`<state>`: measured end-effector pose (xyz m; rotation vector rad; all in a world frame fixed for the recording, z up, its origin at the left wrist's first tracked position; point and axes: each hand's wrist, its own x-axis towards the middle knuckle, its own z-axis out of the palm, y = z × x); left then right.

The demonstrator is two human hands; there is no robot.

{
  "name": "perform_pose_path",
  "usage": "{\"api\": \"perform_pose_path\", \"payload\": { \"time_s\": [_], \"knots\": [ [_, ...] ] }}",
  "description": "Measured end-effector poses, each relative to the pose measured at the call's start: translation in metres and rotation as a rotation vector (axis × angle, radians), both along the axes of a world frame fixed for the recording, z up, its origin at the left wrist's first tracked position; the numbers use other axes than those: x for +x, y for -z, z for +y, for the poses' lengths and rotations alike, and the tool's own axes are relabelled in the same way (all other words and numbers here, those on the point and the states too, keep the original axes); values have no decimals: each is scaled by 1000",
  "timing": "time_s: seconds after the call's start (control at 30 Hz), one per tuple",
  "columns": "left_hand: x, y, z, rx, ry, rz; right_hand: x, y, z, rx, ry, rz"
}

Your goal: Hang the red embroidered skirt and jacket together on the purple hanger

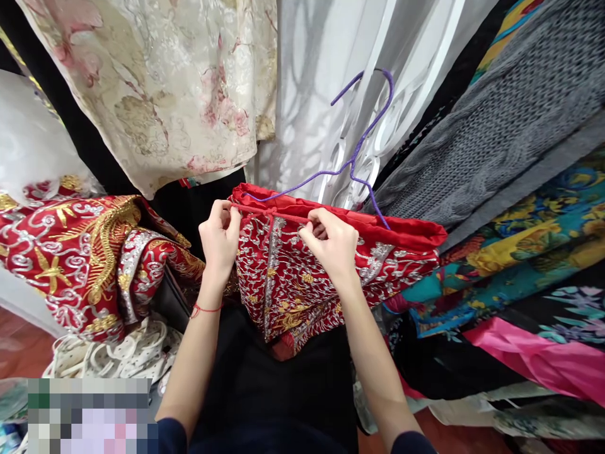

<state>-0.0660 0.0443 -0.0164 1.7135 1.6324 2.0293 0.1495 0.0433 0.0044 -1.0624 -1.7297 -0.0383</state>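
Observation:
A red skirt (302, 271) with silver and gold embroidery hangs in front of me, its plain red waistband (401, 228) gathered along the top. A purple hanger (353, 161) reaches into the waistband, its hook uppermost and over no rail that I can see. Along the front of the waist runs a thin red drawstring (255, 209), with what looks like a knot near its middle. My left hand (220, 236) pinches the cord at the skirt's left corner. Closed in a pinch too, my right hand (331, 243) holds the cord's other side, close against the embroidery.
Another red embroidered garment (94, 258) lies bunched at left, above white spotted clog-like shoes (113, 353). A cream floral cloth (179, 82) hangs behind. White curtain and metal scrollwork (401, 107) stand at back; a grey knit (510, 120) and floral fabrics (534, 246) crowd the right.

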Motion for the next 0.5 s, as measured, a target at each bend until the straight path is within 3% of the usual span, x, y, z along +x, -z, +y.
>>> {"api": "perform_pose_path", "payload": {
  "time_s": [0.13, 0.23, 0.4, 0.5],
  "knots": [
    [-25, 4, 11, -17, -139, 18, 8, 2, 3, 48, 94, -47],
    [-37, 7, 14, -8, -97, -6, 10, 3, 2, 47, 87, -18],
    [-32, 14, 16, -38, 296, -205, -2, 3, -3, -120, -214, 181],
    [-21, 17, 19, -94, 513, -294, -15, 5, -3, -176, -336, 173]
  ]
}}
